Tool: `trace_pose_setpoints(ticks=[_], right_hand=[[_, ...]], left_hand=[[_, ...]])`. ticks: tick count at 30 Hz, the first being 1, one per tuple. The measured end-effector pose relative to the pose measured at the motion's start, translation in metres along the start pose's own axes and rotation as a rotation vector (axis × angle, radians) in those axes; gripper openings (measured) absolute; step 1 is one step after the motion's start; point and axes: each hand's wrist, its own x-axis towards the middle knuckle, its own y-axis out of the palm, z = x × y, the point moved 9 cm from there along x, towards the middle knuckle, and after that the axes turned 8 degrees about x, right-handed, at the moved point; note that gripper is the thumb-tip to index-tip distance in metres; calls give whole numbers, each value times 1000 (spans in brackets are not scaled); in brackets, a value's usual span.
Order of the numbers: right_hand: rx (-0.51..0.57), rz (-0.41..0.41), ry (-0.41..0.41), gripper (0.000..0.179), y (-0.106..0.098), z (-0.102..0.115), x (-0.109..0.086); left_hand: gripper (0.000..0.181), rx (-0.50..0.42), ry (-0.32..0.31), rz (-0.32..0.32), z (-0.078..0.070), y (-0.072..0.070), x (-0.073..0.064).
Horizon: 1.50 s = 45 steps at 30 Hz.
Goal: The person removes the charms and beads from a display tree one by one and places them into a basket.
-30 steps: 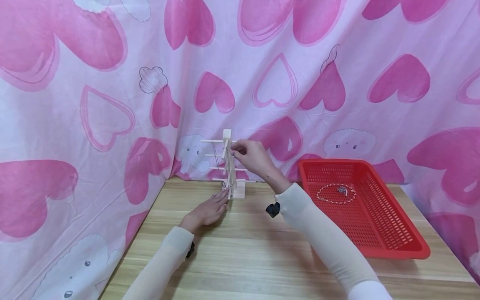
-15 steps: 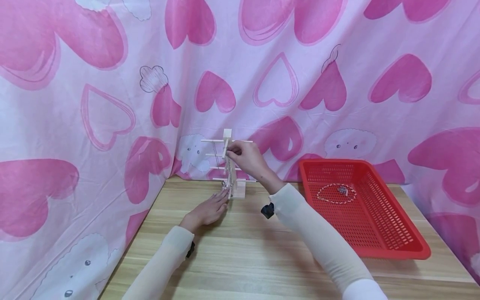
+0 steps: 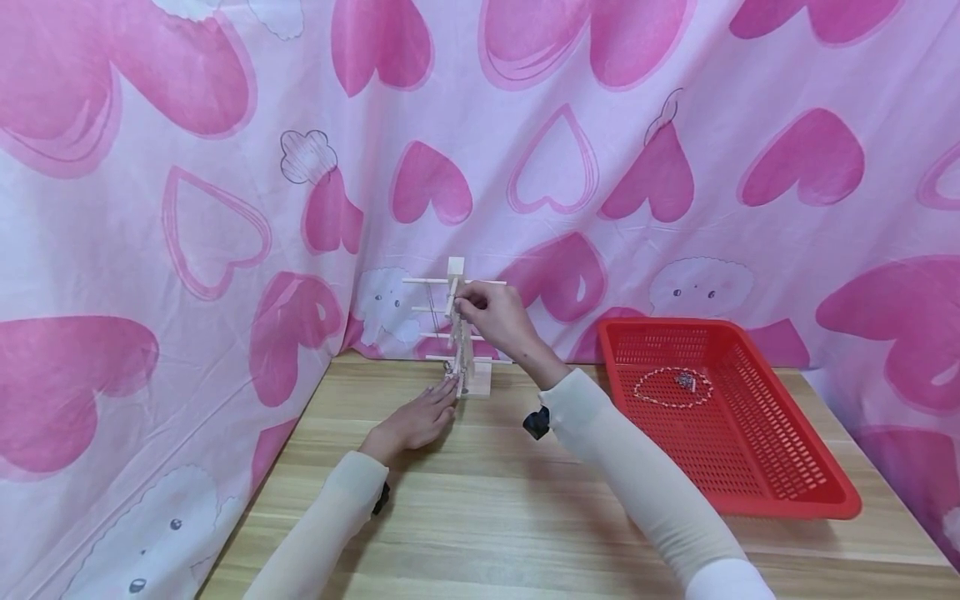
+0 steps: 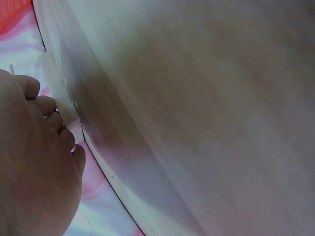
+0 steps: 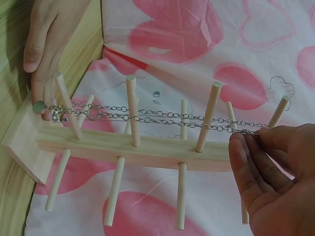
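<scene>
Pinched the silver chain [image 5: 147, 119] between thumb and fingertips of the right hand [image 3: 506, 321], just beside the top peg [image 5: 278, 111] facing the wearer on the wooden stand [image 5: 162, 152]. Laid the left hand [image 3: 411, 427] at the stand's foot, fingers extended and gripping nothing; could not tell whether touching the chain's lower end too. Held the hands apart, right above left. Saw the chain's long axis run down along the post from the right hand toward the left, past the row of pegs. Judged that alignment the thing to mind: pinched end up by the top peg, right hand nearer to it, peg just left of those fingertips in the head view. Could not tell whether any link went round a peg. Found the stand upright by the far edge of the tabletop [image 3: 465, 500], closer to the far left corner than the far right. Noted a red basket [image 3: 825, 502] toward the right edge, with a beaded necklace [image 3: 675, 406] near the basket's far end.
</scene>
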Motion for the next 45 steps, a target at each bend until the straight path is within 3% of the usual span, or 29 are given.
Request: trace_pose_setpoints(ticks=[13, 30, 45], right_hand=[[6, -26, -20, 14, -4, 4, -2], [65, -75, -146, 11, -12, 21, -13], [94, -24, -191, 8, -9, 21, -21]], left_hand=[[58, -7, 6, -17, -1, -2, -1], [59, -8, 20, -17, -3, -3, -2], [58, -16, 9, -18, -4, -2, -2]])
